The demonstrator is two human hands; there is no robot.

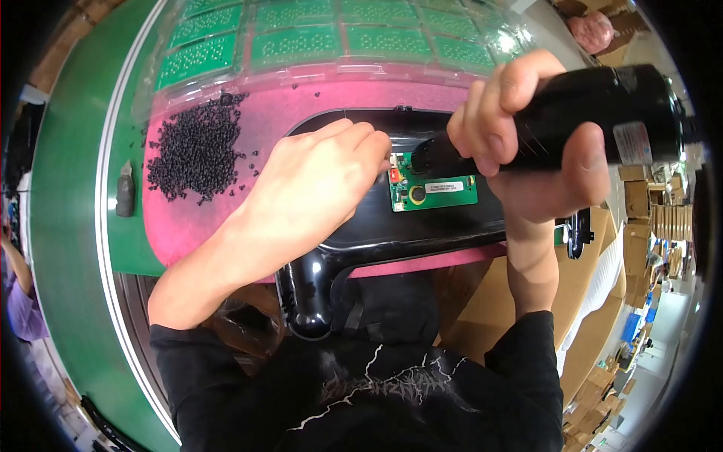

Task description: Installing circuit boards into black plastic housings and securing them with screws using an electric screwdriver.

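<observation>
From the head view I see my right hand (527,128) with its grip closed around a thick black cylindrical electric screwdriver (580,113), held nearly level with its tip pointing left, down onto a small green rectangular circuit board (444,192). That board sits inside a glossy black moulded plastic housing (422,226), near its upper middle. My left hand (316,181) rests palm down on the housing just left of the board, fingertips pinched together at the board's top left corner; I cannot tell whether that grip holds anything. The housing lies on a pink foam mat (196,226) on the green tabletop (75,188). On the mat's left part lies 1 loose heap of small black screws (192,151). Beyond the mat stands a clear plastic tray of green circuit boards (316,38). Brown cardboard boxes (655,211) are stacked on the right.
</observation>
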